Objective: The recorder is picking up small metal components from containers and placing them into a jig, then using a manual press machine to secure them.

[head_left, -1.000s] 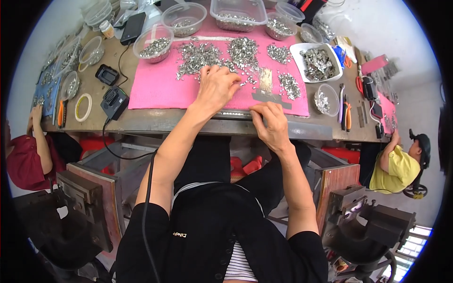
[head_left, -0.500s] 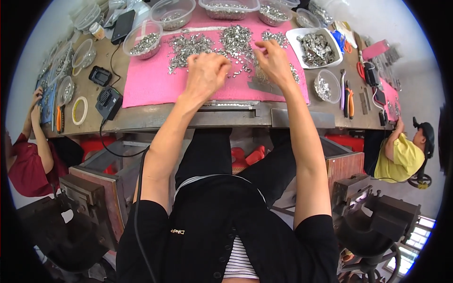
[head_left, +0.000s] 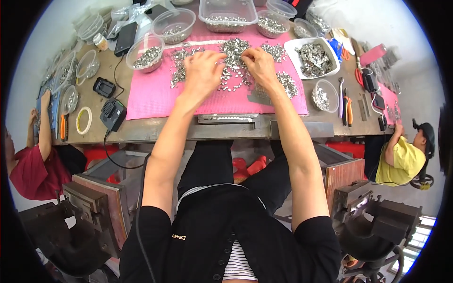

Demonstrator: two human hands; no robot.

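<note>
On a pink mat (head_left: 146,99) lie heaps of small shiny metal parts; the middle pile (head_left: 234,48) lies between my hands. My left hand (head_left: 203,68) hovers at the pile's left side, over another heap of parts, fingers bent and thumb apart from them. At the middle pile's right edge, my right hand (head_left: 260,66) has thumb and fingers pinched together; whatever is between them is too small to make out. Loose parts (head_left: 231,84) are scattered nearer me. A further heap (head_left: 286,84) sits right of my right wrist, and a flat grey metal plate (head_left: 258,96) lies partly under that forearm.
A metal rail (head_left: 229,118) holding a row of parts lies along the front edge. Clear tubs of parts (head_left: 145,54) and a white tray (head_left: 307,75) surround the mat. Pliers (head_left: 348,108), a charger (head_left: 112,114) and tape (head_left: 84,120) flank it. Co-workers sit on both sides.
The view has shifted slightly, so the table sits lower in the picture. My right hand has moved left to the middle pile and its fingers have closed together. My left hand stays near the left heap.
</note>
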